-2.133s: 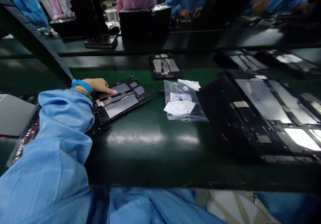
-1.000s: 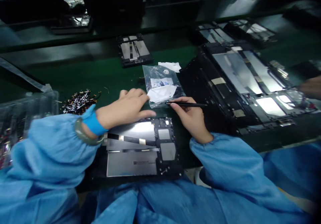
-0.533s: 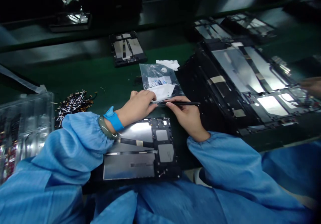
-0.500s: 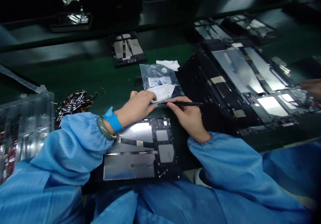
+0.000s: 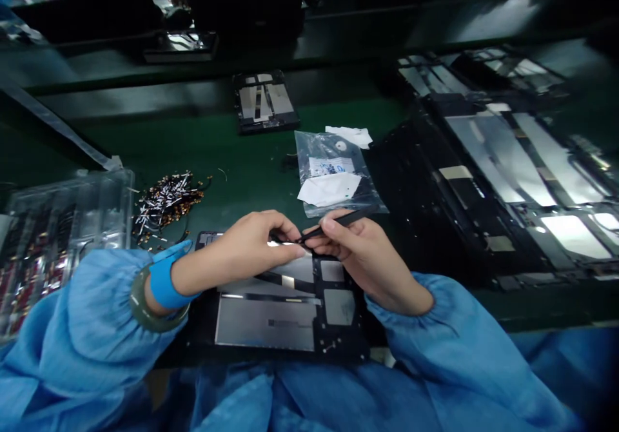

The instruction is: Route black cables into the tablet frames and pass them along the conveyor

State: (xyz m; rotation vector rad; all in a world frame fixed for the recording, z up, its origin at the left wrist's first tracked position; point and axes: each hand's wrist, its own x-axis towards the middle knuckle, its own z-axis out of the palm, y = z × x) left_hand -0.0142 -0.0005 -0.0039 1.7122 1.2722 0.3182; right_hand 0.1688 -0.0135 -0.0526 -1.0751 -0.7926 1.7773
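My right hand (image 5: 360, 242) grips slim black tweezers (image 5: 355, 216), their tip pointing left. My left hand (image 5: 256, 242) is closed in a pinch at that tip; whatever lies between its thumb and forefinger is too small and dark to make out. Both hands are over the upper edge of an opened tablet (image 5: 265, 322), which lies flat with its silver battery plates and black frame showing. Just beyond the fingers rests a clear plastic bag (image 5: 370, 193) with a white paper piece (image 5: 329, 189) on it.
To the left are a pile of small cable parts (image 5: 167, 203) and a clear compartment box (image 5: 128, 193). Another opened tablet (image 5: 265, 103) lies farther back. Several stacked tablet units (image 5: 488, 155) take up the right side. A white scrap (image 5: 355, 137) is behind the bag.
Both hands have come back from the plastic bag to above the tablet's upper edge. The tweezers' tip has left the bag and now meets my left fingertips. The view has shifted left.
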